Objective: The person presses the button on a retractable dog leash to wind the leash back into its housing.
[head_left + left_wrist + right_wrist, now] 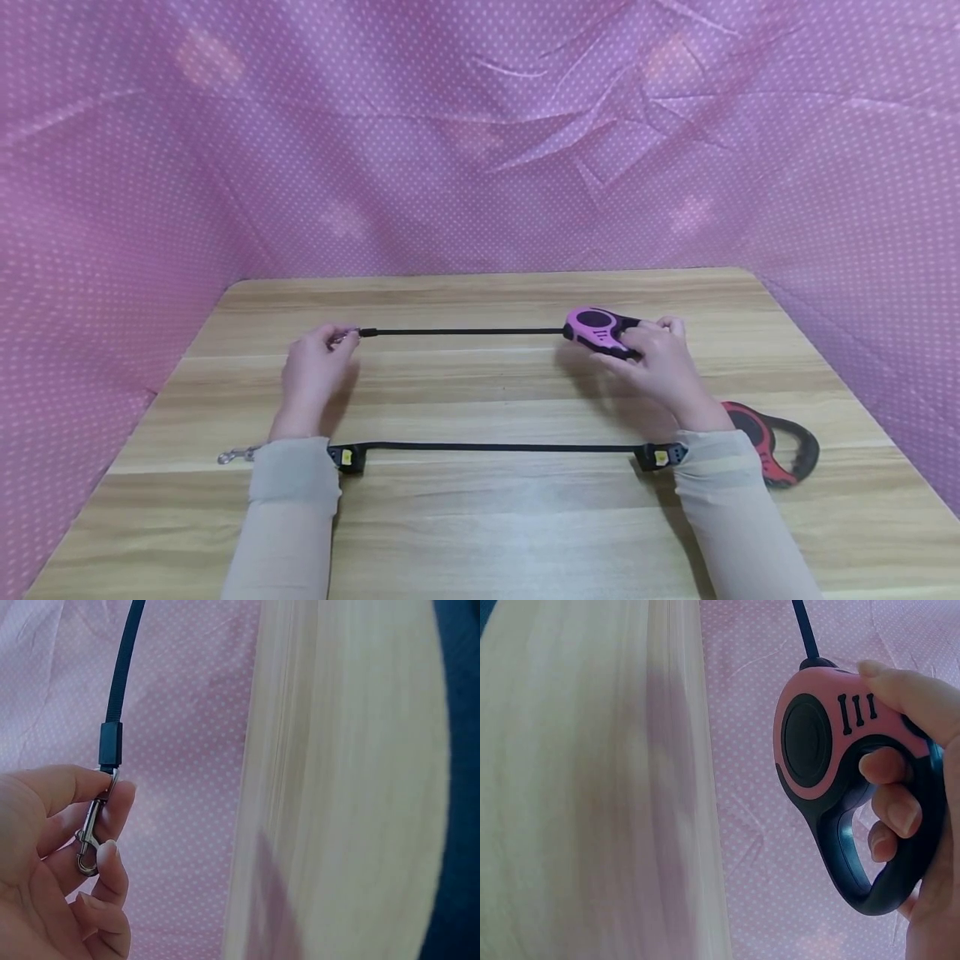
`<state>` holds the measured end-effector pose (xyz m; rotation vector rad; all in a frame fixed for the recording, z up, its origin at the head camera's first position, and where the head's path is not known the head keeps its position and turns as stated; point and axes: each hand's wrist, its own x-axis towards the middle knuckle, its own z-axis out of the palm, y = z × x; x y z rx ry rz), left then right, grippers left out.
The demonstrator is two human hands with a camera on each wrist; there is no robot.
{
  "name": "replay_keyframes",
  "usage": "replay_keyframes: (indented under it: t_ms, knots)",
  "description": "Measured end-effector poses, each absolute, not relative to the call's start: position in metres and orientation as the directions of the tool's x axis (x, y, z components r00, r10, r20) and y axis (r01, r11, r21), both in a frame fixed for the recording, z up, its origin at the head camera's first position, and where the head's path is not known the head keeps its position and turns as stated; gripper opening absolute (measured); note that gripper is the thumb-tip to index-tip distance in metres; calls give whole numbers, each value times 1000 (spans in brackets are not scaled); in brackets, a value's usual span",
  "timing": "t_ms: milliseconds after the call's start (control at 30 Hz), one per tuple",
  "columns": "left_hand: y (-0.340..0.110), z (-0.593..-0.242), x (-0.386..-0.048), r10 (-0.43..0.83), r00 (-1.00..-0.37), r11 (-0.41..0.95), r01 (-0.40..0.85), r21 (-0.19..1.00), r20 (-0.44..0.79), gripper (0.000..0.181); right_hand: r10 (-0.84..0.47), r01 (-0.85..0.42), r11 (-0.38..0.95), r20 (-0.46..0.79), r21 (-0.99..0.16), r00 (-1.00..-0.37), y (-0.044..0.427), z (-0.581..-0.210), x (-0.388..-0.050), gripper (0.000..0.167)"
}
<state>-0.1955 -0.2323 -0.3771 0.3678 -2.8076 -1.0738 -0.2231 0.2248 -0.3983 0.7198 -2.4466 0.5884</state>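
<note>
Left hand point(309, 371): digits pinched on a metal clip point(90, 817), with the thumb at its upper end and the remaining fingers curled close about it. Right hand point(666, 362): clamped on the black handle of a pink leash point(806, 740), with fingers through the loop and the thumb along the upper edge of the case. The pink leash is held raised over the far right part of the worktop point(487, 383), a shadow below it. A black strap point(468, 332) runs straight from its case to the clip, spanning the gap between both hands.

Nearer the person, a red leash point(763, 442) lies on the worktop, partly covered by the right sleeve point(738, 500). Its black strap extends left, roughly parallel to the first; a second clip point(236, 455) shows beyond the left sleeve point(288, 517). A pink dotted cloth point(480, 150) hangs behind the worktop and at both sides.
</note>
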Motion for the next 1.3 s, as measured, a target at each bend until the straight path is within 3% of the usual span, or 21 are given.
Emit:
replay_keyframes:
  t_ms: [733,933,1167,1300]
  knots:
    - [-229,-379,-196,-240,-970,740,-161,653,32,44,-392,-626,742,601,-242,-697,224,-399,-224,44]
    - [-227,-379,-197,-232,-972,746,-152,649,39,44,-407,-648,725,612,-235,-678,224,-401,-225,54]
    - [-225,-379,-197,-223,-973,751,-135,646,55,42,-421,-664,712,618,-229,-664,218,-401,-225,40]
    - [-224,-379,-197,-218,-975,755,-137,641,49,42,-428,-673,705,624,-222,-654,217,-402,-225,53]
